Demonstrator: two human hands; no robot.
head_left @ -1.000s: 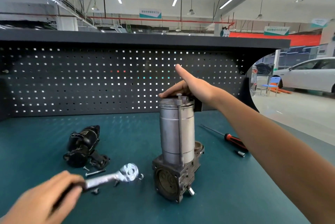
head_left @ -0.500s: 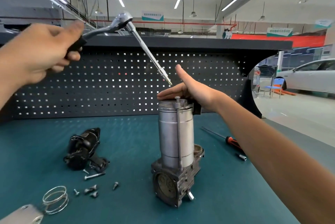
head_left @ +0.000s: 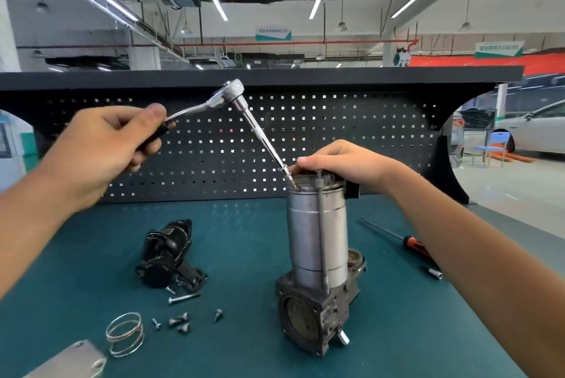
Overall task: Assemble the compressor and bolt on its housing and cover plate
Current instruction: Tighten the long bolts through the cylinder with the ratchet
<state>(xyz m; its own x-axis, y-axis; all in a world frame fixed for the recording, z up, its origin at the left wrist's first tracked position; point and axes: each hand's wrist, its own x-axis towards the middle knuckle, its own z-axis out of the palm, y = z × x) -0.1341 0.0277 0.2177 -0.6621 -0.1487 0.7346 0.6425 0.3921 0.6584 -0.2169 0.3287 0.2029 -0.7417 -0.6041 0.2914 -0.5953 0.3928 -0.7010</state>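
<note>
- Your left hand (head_left: 94,145) fingers are gripping the long-extension chrome ratchet wrench (head_left: 234,93), its tip meeting the top of the silver cylindrical metal housing (head_left: 305,230).
- Your right hand (head_left: 345,163) fingers are curling over that housing, which is standing mid-worktop.
- Bolting is seemingly only beginning; the flat grey cover plate (head_left: 70,361) is lying unfitted at the front-left corner.
</note>
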